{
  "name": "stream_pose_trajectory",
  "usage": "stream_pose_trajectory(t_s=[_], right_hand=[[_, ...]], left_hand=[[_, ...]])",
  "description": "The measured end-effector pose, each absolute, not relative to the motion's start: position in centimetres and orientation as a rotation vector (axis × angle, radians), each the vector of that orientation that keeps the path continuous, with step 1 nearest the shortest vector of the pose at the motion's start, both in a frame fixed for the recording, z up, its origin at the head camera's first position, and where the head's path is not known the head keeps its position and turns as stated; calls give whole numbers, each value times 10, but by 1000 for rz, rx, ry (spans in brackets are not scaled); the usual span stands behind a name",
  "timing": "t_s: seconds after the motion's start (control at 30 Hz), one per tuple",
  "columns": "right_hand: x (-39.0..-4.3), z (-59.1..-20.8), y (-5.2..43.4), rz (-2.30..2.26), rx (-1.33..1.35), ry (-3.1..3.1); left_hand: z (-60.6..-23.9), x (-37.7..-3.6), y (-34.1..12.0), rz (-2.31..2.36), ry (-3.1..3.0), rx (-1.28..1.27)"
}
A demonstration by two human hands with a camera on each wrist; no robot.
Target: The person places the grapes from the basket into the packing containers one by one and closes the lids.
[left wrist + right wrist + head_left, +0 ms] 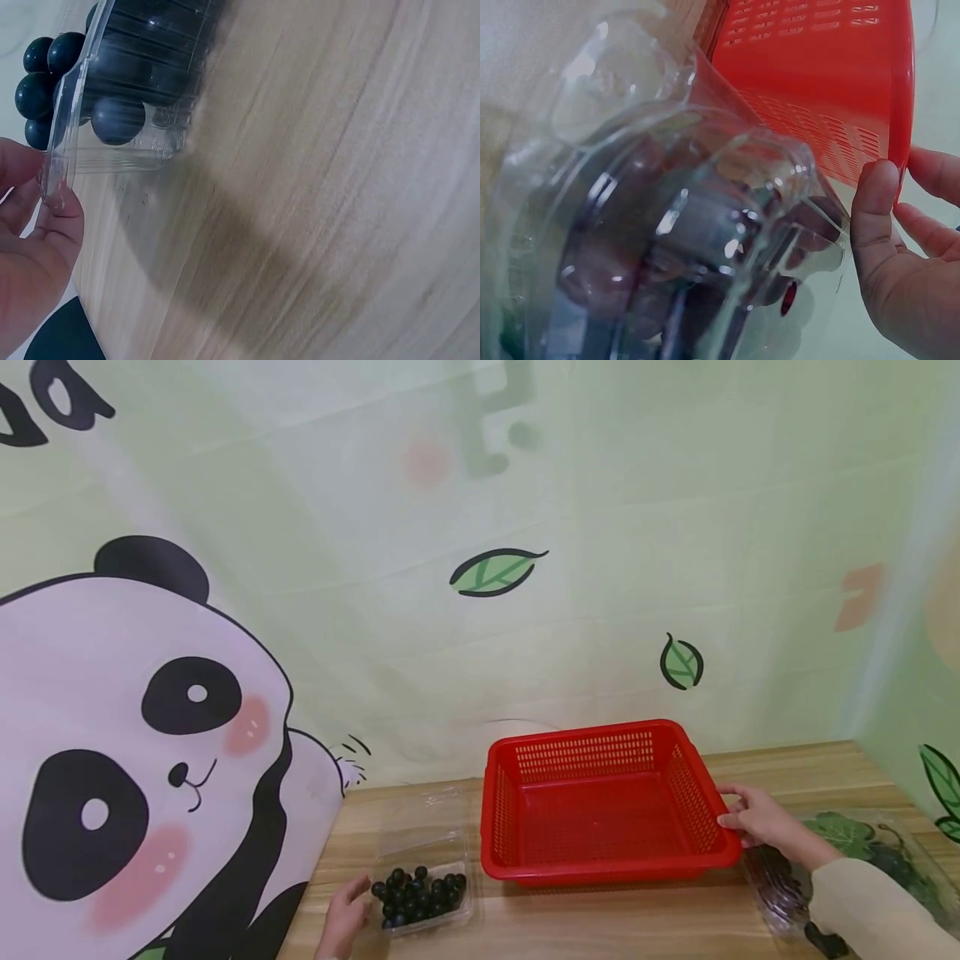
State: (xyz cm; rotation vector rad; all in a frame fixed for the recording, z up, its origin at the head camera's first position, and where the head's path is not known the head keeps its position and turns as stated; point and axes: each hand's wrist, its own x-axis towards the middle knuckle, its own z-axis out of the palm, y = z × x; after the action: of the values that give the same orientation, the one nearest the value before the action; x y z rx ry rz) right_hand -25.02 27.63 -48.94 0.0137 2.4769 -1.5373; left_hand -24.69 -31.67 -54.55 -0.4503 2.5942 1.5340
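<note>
Nearest, bottom left of the head view: left hand (343, 920) at the near-left corner of a clear plastic clamshell tray (424, 893) on the wooden table (600, 918). Left wrist view shows thumb and fingers (64, 214) pinching the tray's thin rim (64, 142), so the grip is clamped on the tray edge. Tray is open-topped and holds a heap of dark round berries (418, 895); several sit against the clear wall in the wrist view (116, 118).

Bottom right: a beige sleeve (870, 910) leads to the right hand (753, 818), which holds the right rim of the red perforated basket (600, 802). Right wrist view shows the thumb (876, 202) pressed on the outer side of the basket wall (832, 67) and fingers curling round the rim from the other side: grip clamped on the basket edge. Basket sits flat, mid-table, just right of the berry tray and apart from it; nothing visible inside.

Under the right forearm: another clear plastic container (780, 885) with dark contents, blurred; it fills the right wrist view (667, 240). Beside it lies clear packaging printed with green leaves (862, 839).

Farthest: pale green backdrop (600, 485) with a cartoon panda (135, 752) and leaf prints (495, 572).
</note>
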Motion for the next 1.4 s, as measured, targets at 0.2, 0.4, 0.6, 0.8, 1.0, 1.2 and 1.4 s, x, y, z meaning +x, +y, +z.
stream_pose_trajectory(t_s=[0.2,0.4,0.6,0.8,1.0,1.2,1.4], right_hand=[[-250,-492,277,-1540,-14,2490],[-249,-491,276,-1533,-21,2500],[-248,-491,276,-1533,-21,2501],[-248,-490,277,-1533,-28,2489],[-249,-490,278,-1517,-1,2488],[-249,-488,278,-1472,8,2526],[-250,-482,274,-1419,21,2601]], left_hand=[[-544,-243,-318,1499,2552,-440],[-544,-237,-319,1500,2551,-428],[-546,-231,-320,1564,2496,-428],[-544,-227,-322,1642,2361,-438],[-545,-223,-324,1658,2352,-418],[-545,-220,-328,1666,2283,-358],[-543,-216,-330,1693,2197,-305]])
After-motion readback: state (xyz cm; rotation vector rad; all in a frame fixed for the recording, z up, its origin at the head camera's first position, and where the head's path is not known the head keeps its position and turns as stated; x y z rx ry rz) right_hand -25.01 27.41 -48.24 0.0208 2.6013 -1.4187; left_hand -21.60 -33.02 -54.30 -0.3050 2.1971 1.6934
